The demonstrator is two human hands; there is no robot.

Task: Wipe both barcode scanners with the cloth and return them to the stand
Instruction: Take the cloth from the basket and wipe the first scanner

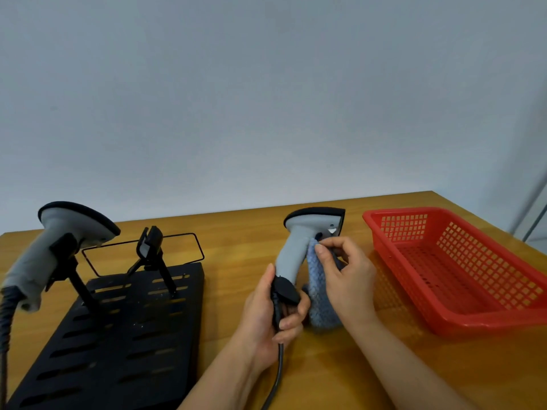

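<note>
My left hand (270,315) grips the bottom of a grey barcode scanner (299,244) at its black cable end, holding it upright above the table. My right hand (344,273) presses a blue-grey cloth (318,294) against the front of the scanner's handle, just under the trigger. A second grey scanner (53,247) rests in the left cradle of the black perforated stand (124,335). The stand's right cradle (151,244) holds nothing.
A red plastic basket (461,267) sits on the wooden table (355,380) to the right of my hands. The held scanner's black cable (278,374) trails down toward me. Another cable (4,335) hangs at the far left edge.
</note>
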